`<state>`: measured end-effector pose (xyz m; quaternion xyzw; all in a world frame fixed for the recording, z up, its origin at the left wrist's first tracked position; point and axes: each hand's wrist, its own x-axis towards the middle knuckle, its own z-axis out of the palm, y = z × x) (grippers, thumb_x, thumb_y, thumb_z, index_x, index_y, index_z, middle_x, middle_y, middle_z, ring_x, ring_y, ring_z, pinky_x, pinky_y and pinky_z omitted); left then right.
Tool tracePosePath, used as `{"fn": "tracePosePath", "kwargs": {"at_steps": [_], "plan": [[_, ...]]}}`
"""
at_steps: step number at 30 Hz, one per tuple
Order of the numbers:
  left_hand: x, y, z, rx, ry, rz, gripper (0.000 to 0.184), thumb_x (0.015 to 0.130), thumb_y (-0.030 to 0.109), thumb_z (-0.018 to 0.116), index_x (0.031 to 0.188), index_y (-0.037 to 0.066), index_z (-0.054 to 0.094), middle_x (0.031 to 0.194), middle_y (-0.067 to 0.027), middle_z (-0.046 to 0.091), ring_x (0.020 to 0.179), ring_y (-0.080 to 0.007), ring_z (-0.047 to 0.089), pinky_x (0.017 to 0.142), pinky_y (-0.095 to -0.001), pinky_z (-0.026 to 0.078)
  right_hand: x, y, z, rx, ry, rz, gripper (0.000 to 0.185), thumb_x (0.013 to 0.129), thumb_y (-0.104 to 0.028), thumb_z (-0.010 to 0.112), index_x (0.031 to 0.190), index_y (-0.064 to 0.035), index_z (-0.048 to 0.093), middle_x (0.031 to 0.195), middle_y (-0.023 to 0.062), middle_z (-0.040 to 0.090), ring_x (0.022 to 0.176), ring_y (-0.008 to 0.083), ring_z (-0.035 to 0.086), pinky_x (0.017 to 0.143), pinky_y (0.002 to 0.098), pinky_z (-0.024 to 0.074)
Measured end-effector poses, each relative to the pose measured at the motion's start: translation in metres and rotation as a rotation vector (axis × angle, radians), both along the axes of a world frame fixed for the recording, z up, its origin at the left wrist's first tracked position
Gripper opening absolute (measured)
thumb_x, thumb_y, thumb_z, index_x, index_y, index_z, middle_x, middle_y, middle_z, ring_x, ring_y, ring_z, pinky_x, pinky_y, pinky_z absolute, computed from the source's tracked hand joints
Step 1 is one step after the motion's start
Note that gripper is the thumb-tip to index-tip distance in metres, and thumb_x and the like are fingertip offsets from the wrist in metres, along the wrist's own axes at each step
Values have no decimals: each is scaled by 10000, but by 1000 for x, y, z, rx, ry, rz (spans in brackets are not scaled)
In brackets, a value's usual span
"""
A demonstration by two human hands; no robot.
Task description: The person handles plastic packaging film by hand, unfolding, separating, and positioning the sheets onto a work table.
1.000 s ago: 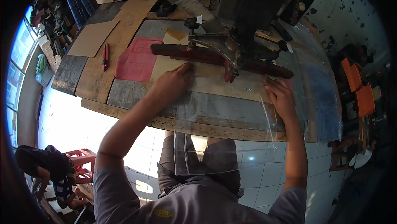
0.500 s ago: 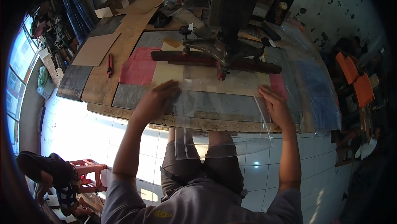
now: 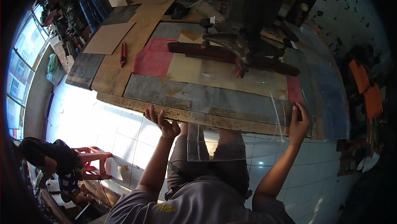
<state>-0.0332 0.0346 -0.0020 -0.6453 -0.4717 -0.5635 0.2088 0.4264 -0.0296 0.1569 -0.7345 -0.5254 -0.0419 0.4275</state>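
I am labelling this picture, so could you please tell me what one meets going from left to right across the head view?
Stool, red cutter, left hand, clear sheet, right hand, orange panels.

workshop, with press (image 3: 250, 32) over worktable (image 3: 112, 75)
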Motion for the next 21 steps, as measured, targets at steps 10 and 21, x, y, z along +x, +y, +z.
{"fn": "tracePosePath", "kwargs": {"at_steps": [10,21], "plan": [[-11,-1,-10,-10,90,35,624,1004,443,472,1522,125,330,1604,-286,263,1524,-460,201,1218,-680,96,4,0,-4,80,7,35,227,1011,-156,676,1166,-2,734,1169,139,740,1111,284,695,999,392,505],[-8,8,-16,56,56,50,670,949,438,537,1515,139,337,1576,-287,293,1514,-457,209,1216,-678,90,4,-1,-3,99,-3,55,257,1036,-176,643,1187,11,733,1178,125,751,1129,236,691,1004,360,499]]}}
